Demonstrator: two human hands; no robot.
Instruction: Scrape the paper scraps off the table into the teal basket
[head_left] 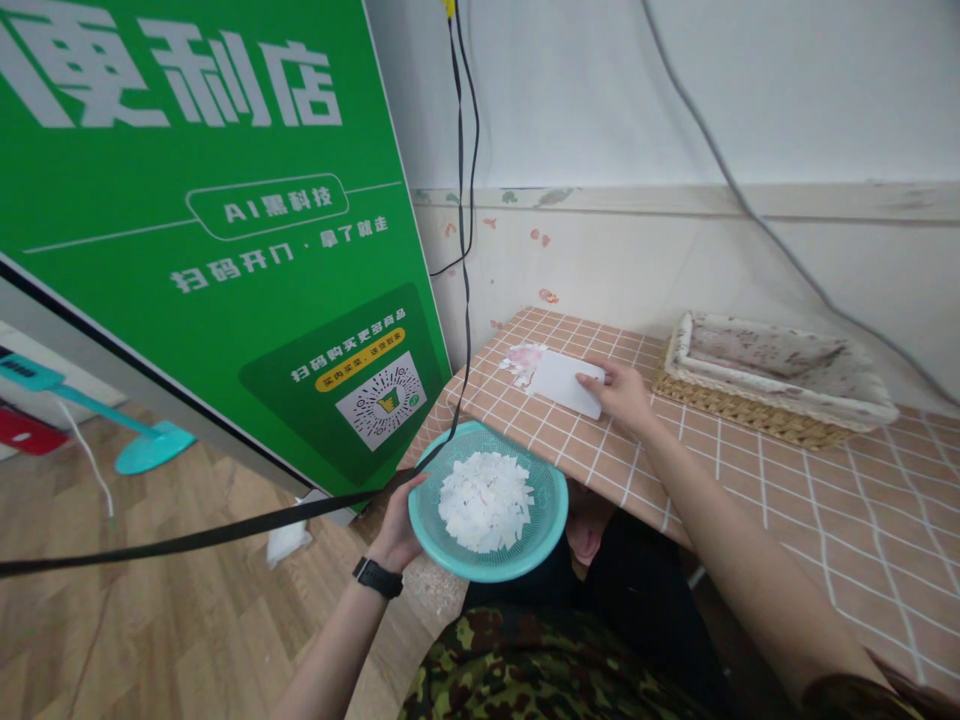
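My left hand (pixel 401 525) grips the rim of a round teal plastic basket (pixel 551 525) and holds it just off the table's front edge. Inside the basket lies a heap of white paper scraps (pixel 486 503). Over the table, my right hand (pixel 621 393) pinches the right end of a flat white card (pixel 564 382) between thumb and fingers. At the card's far left end is a small patch of whitish and pinkish scraps (pixel 521 362) on the cloth. Whether the card touches those scraps I cannot tell.
A brown checked cloth covers the table (pixel 727 470). On its right stands a lined wicker basket (pixel 772 385). A green cabinet (pixel 225 180) rises at left. A black strap (pixel 300 515) crosses before it to the teal basket. A grey cable (pixel 739 190) hangs along the wall.
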